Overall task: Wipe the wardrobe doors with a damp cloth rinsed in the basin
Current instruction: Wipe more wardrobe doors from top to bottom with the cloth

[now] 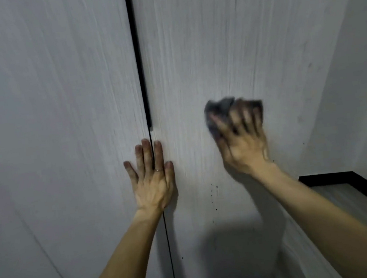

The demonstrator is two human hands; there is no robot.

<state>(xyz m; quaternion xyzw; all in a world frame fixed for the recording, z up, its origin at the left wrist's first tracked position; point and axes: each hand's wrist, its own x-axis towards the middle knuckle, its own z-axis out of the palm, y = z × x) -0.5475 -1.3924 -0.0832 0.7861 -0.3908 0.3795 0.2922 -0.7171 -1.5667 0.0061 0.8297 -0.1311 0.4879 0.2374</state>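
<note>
Across the seam [141, 75] between the wardrobe doors [51, 106], I am pressing my left hand [152, 182] flat, fingers straight and slightly spread. On the right door [191, 48], my blurred right hand [242, 146] is bunching the dark cloth [219, 106] against the panel. I judge it soft, limp and best gripped as a wad.

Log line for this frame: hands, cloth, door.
phase: wiping | right hand: grips dark cloth against right wardrobe door, motion-blurred | left hand: flat across door gap

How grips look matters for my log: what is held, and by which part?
Right hand grips the bunched dark cloth round its middle; left hand holds nothing.
</note>
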